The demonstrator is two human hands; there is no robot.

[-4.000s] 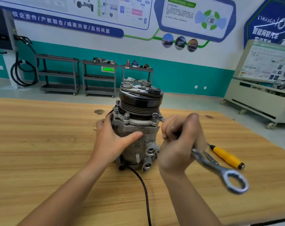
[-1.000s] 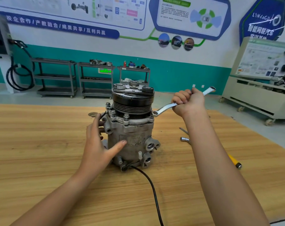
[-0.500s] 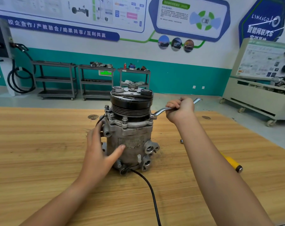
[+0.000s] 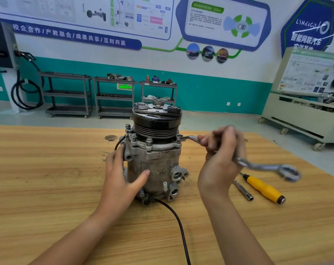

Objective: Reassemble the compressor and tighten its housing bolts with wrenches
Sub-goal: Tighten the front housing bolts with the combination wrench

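The grey compressor (image 4: pixel 158 161) stands upright on the wooden table (image 4: pixel 47 178), its black pulley (image 4: pixel 156 123) on top. Several housing bolts (image 4: pixel 149 140) stick up around its flange. My left hand (image 4: pixel 122 175) grips the compressor body from the left, thumb across the front. My right hand (image 4: pixel 221 155) holds a silver ring wrench (image 4: pixel 261 166) by its middle. One ring end of the wrench sits on the flange bolt at the right (image 4: pixel 179 137); the other end points toward me and to the right, blurred.
A yellow-handled screwdriver (image 4: pixel 263 188) and a socket extension bar (image 4: pixel 243 190) lie on the table to the right. A black cable (image 4: pixel 178 224) runs from the compressor base toward me. Shelving carts (image 4: pixel 114 96) and a display cabinet (image 4: pixel 304 104) stand beyond the table.
My right hand has swung the wrench handle from the far right side round toward me, with the ring end staying on the right flange bolt. My left hand keeps its hold on the compressor.
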